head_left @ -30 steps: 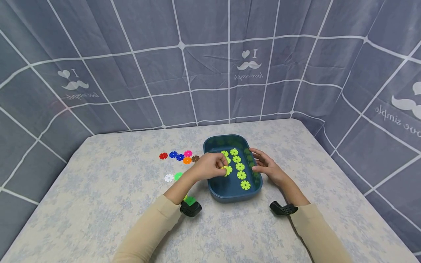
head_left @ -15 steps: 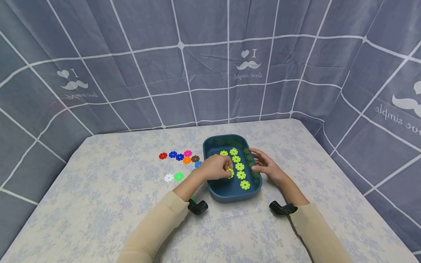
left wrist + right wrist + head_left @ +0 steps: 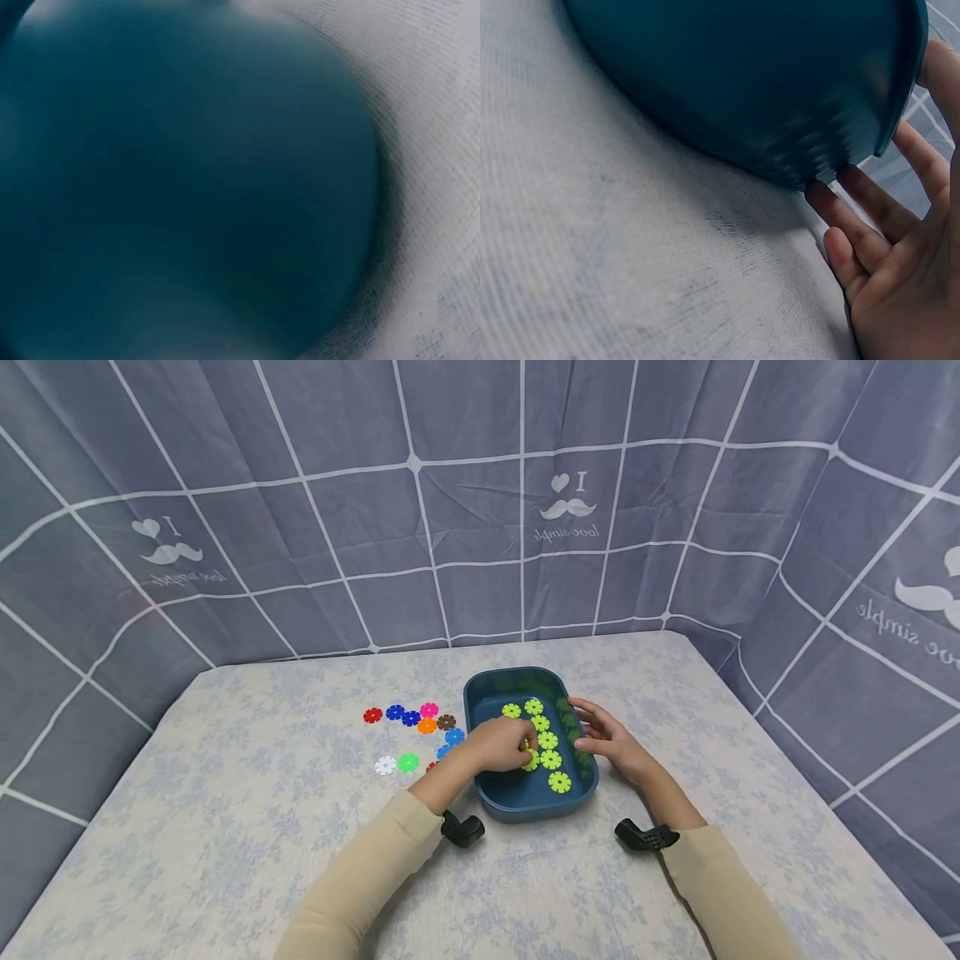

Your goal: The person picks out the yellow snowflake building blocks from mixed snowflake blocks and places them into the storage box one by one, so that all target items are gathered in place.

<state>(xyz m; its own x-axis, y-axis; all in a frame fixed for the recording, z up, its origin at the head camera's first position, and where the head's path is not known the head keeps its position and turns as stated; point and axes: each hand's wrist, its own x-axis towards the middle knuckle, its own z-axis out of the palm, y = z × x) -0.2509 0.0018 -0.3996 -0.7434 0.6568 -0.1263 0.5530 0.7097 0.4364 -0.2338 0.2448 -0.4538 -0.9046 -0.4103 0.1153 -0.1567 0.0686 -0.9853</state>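
My left hand (image 3: 504, 743) reaches over the left side of the dark blue tub (image 3: 517, 808). Its curled thumb and fingers pinch a yellow-green plastic snowflake disc (image 3: 532, 761) low inside the tub. A column of several like discs (image 3: 547, 741) lies flat on the tub floor just right of it, and another disc (image 3: 511, 711) lies beyond my fingers. My right hand (image 3: 611, 743) rests against the tub's right side. In the right wrist view its extended fingers (image 3: 862, 206) touch the outer wall. The left wrist view holds only the tub wall (image 3: 225, 150), blurred.
Left of the tub lie loose snowflake discs: red (image 3: 372, 716), dark blue (image 3: 395, 712), pink (image 3: 429, 710), orange (image 3: 427, 726), brown (image 3: 446, 722), light blue (image 3: 454, 737), white (image 3: 386, 766) and green (image 3: 408, 763). A grey checked curtain (image 3: 480, 527) borders the table.
My left hand has moved right and slightly toward me inside the tub, carrying the disc close to the column. Light blue discs on the table have come into view. The right hand has stayed put.
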